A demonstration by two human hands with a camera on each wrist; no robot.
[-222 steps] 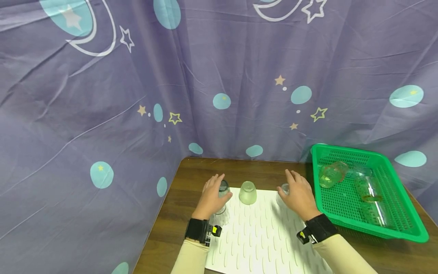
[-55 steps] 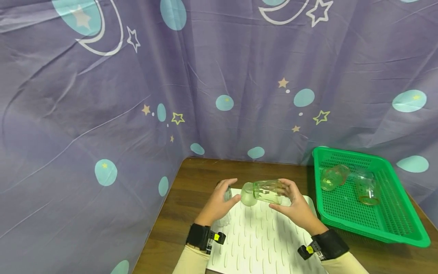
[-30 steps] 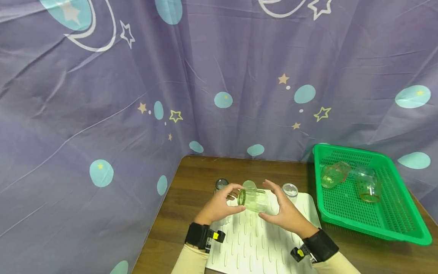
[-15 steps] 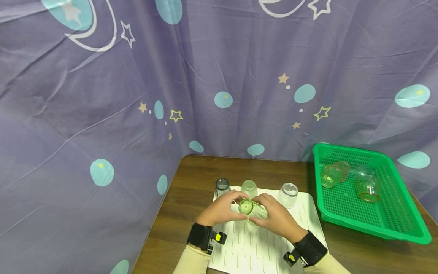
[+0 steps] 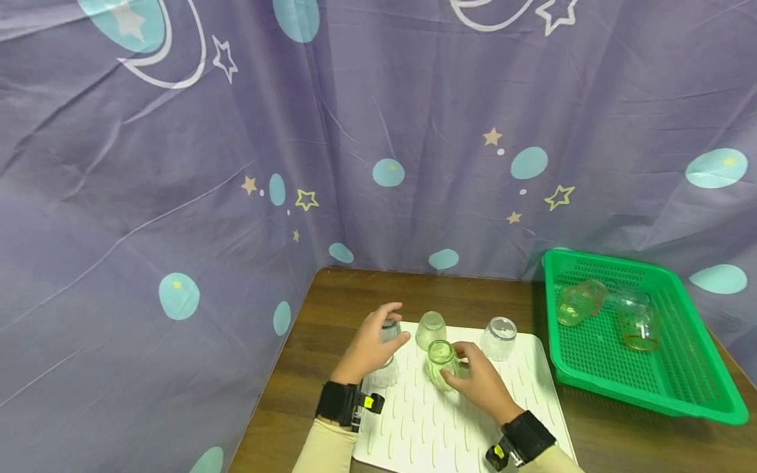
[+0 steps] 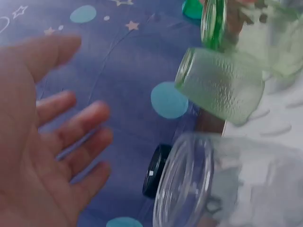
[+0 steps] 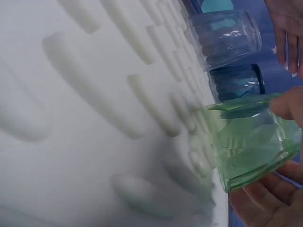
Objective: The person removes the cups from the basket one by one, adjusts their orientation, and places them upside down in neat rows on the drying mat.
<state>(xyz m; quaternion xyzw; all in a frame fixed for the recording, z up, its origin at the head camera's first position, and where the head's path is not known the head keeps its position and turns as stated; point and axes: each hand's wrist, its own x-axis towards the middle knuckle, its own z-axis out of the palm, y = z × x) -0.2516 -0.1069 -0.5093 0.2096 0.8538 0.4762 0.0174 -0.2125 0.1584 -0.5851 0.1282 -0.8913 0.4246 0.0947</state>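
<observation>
My right hand (image 5: pixel 481 384) grips a bright green glass (image 5: pixel 441 360), mouth down at the middle of the white ridged mat (image 5: pixel 426 427). In the right wrist view its rim is at the mat surface; I cannot tell whether it rests fully. My left hand (image 5: pixel 368 345) hovers over the mat's left side with fingers spread, holding nothing. Beneath it stand a dark glass (image 5: pixel 389 330) and a clear glass (image 5: pixel 384 374), both partly hidden in the head view. Behind the green glass is an upturned pale green glass (image 5: pixel 431 330). Another clear glass (image 5: pixel 499 338) stands upside down at back right.
A green plastic basket (image 5: pixel 650 404) sits right of the mat on the wooden table (image 5: pixel 461 295). Lying inside are a reddish-rimmed glass (image 5: pixel 582 302) and a glass with an amber rim (image 5: pixel 640 328), among clear glass. A purple curtain (image 5: pixel 414 217) hangs behind.
The bright green glass came from the basket into my right hand, passed between both hands and was turned mouth down over the mat. My left hand has let go and moved left.
</observation>
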